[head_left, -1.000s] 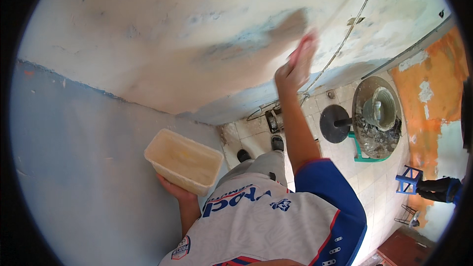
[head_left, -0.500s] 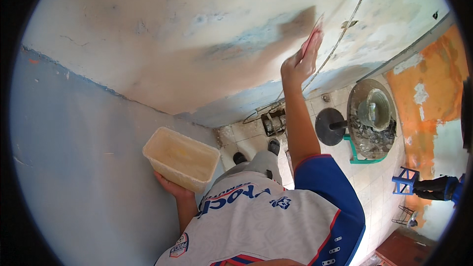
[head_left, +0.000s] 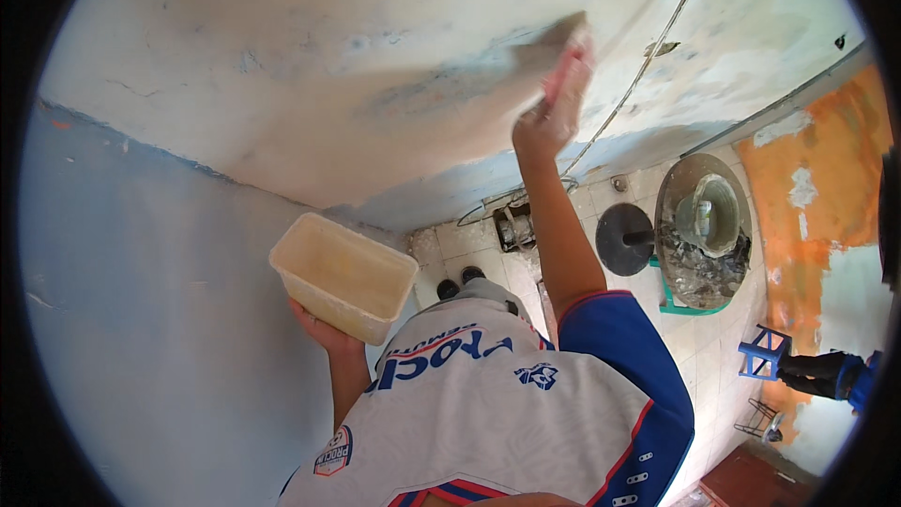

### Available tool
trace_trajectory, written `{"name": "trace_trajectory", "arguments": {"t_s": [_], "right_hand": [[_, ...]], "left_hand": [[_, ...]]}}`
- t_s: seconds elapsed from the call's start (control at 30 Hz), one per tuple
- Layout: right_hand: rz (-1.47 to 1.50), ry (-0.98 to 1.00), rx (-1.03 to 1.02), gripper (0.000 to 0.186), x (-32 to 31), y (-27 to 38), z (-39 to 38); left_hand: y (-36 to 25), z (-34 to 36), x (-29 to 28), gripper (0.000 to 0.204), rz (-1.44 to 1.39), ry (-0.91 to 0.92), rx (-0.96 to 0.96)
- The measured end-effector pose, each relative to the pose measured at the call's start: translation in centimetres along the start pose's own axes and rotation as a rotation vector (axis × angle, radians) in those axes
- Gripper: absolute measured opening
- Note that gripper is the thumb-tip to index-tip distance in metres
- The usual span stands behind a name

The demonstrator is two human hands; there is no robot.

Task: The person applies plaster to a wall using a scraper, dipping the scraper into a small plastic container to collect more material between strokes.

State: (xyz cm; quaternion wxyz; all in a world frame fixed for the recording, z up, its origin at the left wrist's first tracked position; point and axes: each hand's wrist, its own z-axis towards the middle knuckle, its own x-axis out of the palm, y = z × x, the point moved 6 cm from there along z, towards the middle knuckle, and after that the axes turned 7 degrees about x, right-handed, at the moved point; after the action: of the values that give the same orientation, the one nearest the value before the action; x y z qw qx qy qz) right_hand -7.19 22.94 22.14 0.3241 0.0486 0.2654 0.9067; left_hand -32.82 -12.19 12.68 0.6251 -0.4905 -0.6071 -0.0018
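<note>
My right hand (head_left: 549, 127) is closed on a pink, flat tool (head_left: 566, 70), blurred, raised against the patchy white wall (head_left: 282, 28); a dark shadow falls beside it on the bluish-grey stained area. My left hand (head_left: 322, 327) grips the cream rectangular plastic container (head_left: 343, 277) from beneath and the side, in front of the blue wall (head_left: 141, 300). Pale residue shows inside the container. A thin pale conduit (head_left: 638, 87) runs diagonally down the white wall to the right of my right hand.
On the tiled floor are a dirty oval tabletop (head_left: 704, 282) bearing a bucket (head_left: 727, 211), a dark round base (head_left: 619, 230), equipment with cables (head_left: 511, 230), and a blue stool (head_left: 755, 361). A person's dark-clad legs (head_left: 812, 371) show near the orange-patched wall (head_left: 817, 160).
My right hand with the pink tool moved up and right, then back left and slightly down. My left hand and the container have shifted slightly up in the view.
</note>
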Motion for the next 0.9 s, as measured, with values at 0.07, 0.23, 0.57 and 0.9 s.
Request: {"name": "trace_trajectory", "arguments": {"t_s": [0.07, 0.23, 0.57, 0.9], "right_hand": [[0.028, 0.14, -0.12, 0.053, 2.8, 1.7, -1.3], [0.329, 0.528, -0.139, 0.05, 3.0, 6.2, -12.3], [0.03, -0.031, -0.083, 0.046, -4.4, 1.8, 1.6], [0.925, 0.446, 0.795, 0.043, -7.1, 4.9, -1.5]], "left_hand": [[0.2, 0.1, 1.2, 0.07, -0.04, 0.06, -0.017], [1.0, 0.4, 3.0, 0.07, -0.047, 0.085, 0.004], [1.9, -1.1, 0.9, 0.07, -0.071, 0.039, 0.12], [1.3, 2.5, 3.8, 0.089, -0.214, 0.429, 0.176]]}}
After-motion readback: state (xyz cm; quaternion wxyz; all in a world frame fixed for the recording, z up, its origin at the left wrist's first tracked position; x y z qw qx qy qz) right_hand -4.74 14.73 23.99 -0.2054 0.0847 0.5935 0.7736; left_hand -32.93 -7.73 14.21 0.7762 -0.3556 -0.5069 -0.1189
